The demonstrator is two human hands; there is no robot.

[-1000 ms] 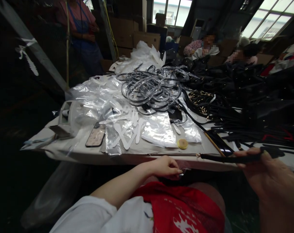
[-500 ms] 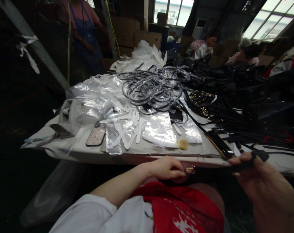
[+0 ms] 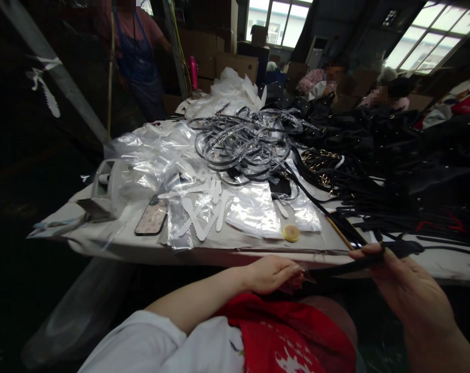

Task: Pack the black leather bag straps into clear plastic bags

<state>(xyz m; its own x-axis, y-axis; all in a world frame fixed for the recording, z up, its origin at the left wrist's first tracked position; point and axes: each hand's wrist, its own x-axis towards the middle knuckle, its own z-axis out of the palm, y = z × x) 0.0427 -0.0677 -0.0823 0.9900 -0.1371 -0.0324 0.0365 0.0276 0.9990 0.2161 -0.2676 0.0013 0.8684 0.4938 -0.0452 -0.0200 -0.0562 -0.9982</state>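
A black strap (image 3: 341, 269) stretches between my two hands, just in front of the table's edge. Closed around its left end is my left hand (image 3: 271, 274), low over my lap. A bit of clear plastic film (image 3: 308, 275) shows at those fingertips; the strap's end itself is hidden. My right hand (image 3: 411, 282) pinches the strap between thumb and fingers at the right, and more black strap runs on past it over the table. Close beyond that hand lies a dark phone-like slab with a tan edge (image 3: 341, 233).
Plastic-wrapped straps (image 3: 242, 140) are heaped mid-table, with clear bags (image 3: 153, 145) to their left. White serrated strips (image 3: 203, 223), a phone (image 3: 152, 216), a yellow tape roll (image 3: 291, 233) and a dispenser (image 3: 104, 189) lie nearer. Black goods (image 3: 425, 150) fill the right. Co-workers are beyond.
My right hand has moved left along the strap, closer to my left hand. The gold clasp seen at my left fingertips is now hidden. A co-worker at the back left has shifted an arm.
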